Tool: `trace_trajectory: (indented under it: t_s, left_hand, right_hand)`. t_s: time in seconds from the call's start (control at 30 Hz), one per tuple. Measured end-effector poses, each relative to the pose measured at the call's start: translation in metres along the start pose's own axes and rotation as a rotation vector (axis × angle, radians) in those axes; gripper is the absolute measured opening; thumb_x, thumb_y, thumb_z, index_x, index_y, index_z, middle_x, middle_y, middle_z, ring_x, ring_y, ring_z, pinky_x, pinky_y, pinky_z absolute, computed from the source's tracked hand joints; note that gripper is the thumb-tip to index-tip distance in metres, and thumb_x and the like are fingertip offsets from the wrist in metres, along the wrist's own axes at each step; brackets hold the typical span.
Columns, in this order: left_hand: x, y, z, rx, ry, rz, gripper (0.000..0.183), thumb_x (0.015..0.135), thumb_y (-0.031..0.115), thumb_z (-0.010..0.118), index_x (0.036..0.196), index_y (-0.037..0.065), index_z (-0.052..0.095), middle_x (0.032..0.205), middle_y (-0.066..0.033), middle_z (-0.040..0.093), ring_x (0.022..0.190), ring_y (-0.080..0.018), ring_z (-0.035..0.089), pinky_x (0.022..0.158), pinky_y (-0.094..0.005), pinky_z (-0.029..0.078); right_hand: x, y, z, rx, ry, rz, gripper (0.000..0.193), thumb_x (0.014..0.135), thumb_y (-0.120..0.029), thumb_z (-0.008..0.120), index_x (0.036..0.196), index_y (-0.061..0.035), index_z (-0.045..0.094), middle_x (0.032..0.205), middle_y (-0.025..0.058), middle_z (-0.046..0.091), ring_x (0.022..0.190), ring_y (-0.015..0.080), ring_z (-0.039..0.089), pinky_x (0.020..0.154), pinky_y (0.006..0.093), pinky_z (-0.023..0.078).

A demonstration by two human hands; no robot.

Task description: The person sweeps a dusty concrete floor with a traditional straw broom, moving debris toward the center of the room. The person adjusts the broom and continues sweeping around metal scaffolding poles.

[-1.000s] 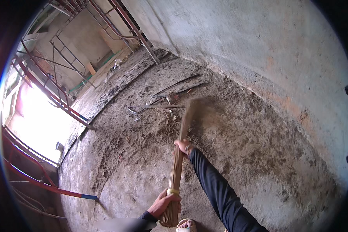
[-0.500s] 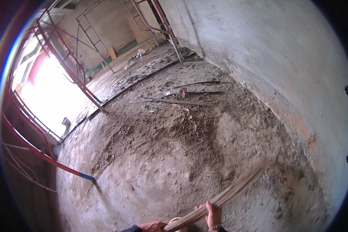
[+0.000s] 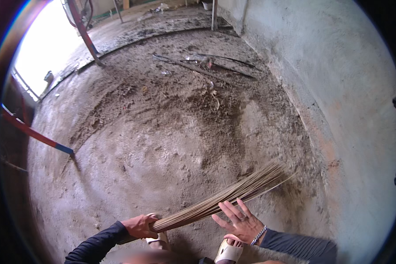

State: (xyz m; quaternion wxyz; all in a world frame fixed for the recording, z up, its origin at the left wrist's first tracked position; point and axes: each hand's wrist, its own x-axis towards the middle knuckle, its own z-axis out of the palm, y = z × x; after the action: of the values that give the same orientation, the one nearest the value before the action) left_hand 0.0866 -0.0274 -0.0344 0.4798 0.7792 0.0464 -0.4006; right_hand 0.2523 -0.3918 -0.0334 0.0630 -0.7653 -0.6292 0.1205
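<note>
A stick broom (image 3: pixel 224 193), a bundle of thin tan bristles, slants from lower left up to the right, its splayed tips over the floor. My left hand (image 3: pixel 138 226) is wrapped round its bound end. Just below the middle of the bristles is my right hand (image 3: pixel 240 222), fingers spread, with a ring and a chain bracelet; it does not grip the broom. Whether its fingertips touch the bristles I cannot tell. Loose grey-brown dirt (image 3: pixel 207 114) lies in a heap on the floor beyond the broom.
Dark thin strips (image 3: pixel 198 68) and litter scraps lie on the dirt farther off. A plastered wall (image 3: pixel 339 88) runs along the right. Red and blue scaffold legs (image 3: pixel 44 138) stand at the left. My sandalled feet (image 3: pixel 229 251) are at the lower edge.
My right hand has let go of the broom and opened. The view has tipped down, so more of my arms and feet shows. The broom's tips have come to rest from a blur.
</note>
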Motion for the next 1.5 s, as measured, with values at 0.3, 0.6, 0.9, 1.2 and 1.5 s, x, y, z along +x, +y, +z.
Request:
trace_trajectory:
  t_s: [0.3, 0.6, 0.9, 1.2, 1.5]
  left_hand:
    - [0.011, -0.044, -0.083, -0.005, -0.418, -0.186, 0.040, 0.082, 0.029, 0.076, 0.104, -0.001, 0.065, 0.069, -0.0046, 0.066, 0.064, -0.0117, 0.064, 0.056, -0.0290, 0.050]
    - [-0.020, -0.116, -0.104, -0.372, -0.273, -0.384, 0.043, 0.074, 0.022, 0.076, 0.106, -0.001, 0.060, 0.073, -0.0102, 0.061, 0.060, -0.0191, 0.060, 0.052, -0.0340, 0.049]
    - [0.025, -0.080, -0.133, -0.801, 0.245, -0.040, 0.043, 0.082, 0.013, 0.069, 0.116, -0.004, 0.048, 0.081, -0.0099, 0.063, 0.065, -0.0177, 0.064, 0.058, -0.0318, 0.054]
    - [0.003, -0.071, -0.142, -0.116, 0.151, 0.178, 0.054, 0.084, 0.030, 0.073, 0.115, -0.007, 0.047, 0.080, -0.0195, 0.059, 0.072, -0.0254, 0.058, 0.066, -0.0384, 0.047]
    - [0.028, -0.095, -0.105, -0.673, -0.131, 0.077, 0.064, 0.083, 0.017, 0.069, 0.134, 0.002, 0.034, 0.100, -0.0119, 0.061, 0.083, -0.0181, 0.064, 0.067, -0.0293, 0.054]
  right_hand:
    - [0.116, -0.038, 0.045, -0.026, -0.157, 0.198, 0.104, 0.070, -0.045, 0.076, 0.152, -0.0097, 0.022, 0.118, 0.0106, 0.053, 0.109, 0.0282, 0.052, 0.099, 0.0473, 0.038]
    - [0.226, -0.038, 0.146, 0.191, 0.254, 0.262, 0.014, 0.080, -0.023, 0.056, 0.085, -0.0108, 0.060, 0.075, 0.0053, 0.060, 0.077, 0.0218, 0.062, 0.076, 0.0391, 0.048]
    - [0.411, 0.127, 0.057, -0.063, 0.382, -0.122, 0.030, 0.062, -0.034, 0.075, 0.077, -0.0138, 0.058, 0.081, 0.0015, 0.059, 0.096, 0.0190, 0.058, 0.098, 0.0424, 0.038]
    - [0.298, -0.075, 0.040, 0.945, 1.213, 0.727, 0.083, 0.080, -0.019, 0.068, 0.144, 0.0038, 0.021, 0.142, 0.0251, 0.035, 0.133, 0.0334, 0.034, 0.110, 0.0469, 0.029]
    - [0.352, -0.104, 0.162, 1.530, 0.915, 1.206, 0.079, 0.078, -0.025, 0.073, 0.131, 0.0080, 0.026, 0.116, 0.0184, 0.054, 0.102, 0.0251, 0.055, 0.088, 0.0375, 0.047]
